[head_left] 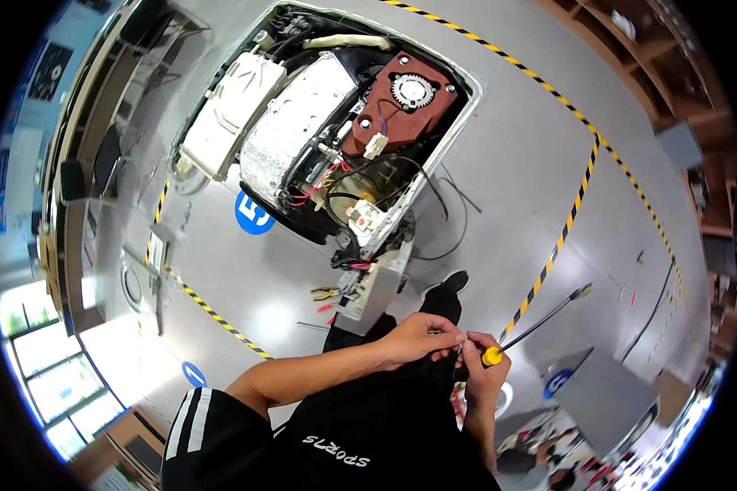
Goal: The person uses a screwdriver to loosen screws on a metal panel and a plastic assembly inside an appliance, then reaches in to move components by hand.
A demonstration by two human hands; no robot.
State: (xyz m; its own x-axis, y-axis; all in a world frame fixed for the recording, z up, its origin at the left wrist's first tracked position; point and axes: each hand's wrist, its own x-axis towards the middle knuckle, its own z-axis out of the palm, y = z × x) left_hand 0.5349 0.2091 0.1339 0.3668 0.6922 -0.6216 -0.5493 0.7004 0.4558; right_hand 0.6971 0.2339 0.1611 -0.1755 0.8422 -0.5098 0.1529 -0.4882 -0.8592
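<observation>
My left hand (pixel 418 338) is closed in a pinch in front of my body, its fingertips meeting those of my right hand. Whatever small thing lies between the fingertips is too tiny to make out. My right hand (pixel 485 380) is closed round a screwdriver (pixel 540 324) with a yellow handle end, its long dark shaft pointing up and to the right. Beyond my hands stands an opened washing machine (pixel 270 106) without its top. Inside are a white housing (pixel 231 110), a silver foil-covered part (pixel 295 106), a red-brown block (pixel 418 123) and loose wires.
A white panel (pixel 377 290) hangs off the machine's near corner by wires. Yellow-handled pliers (pixel 326 293) lie on the grey floor. Striped tape (pixel 561 237) crosses it. A grey sheet-metal panel (pixel 604 401) is at right; another person (pixel 532 466) is at lower right.
</observation>
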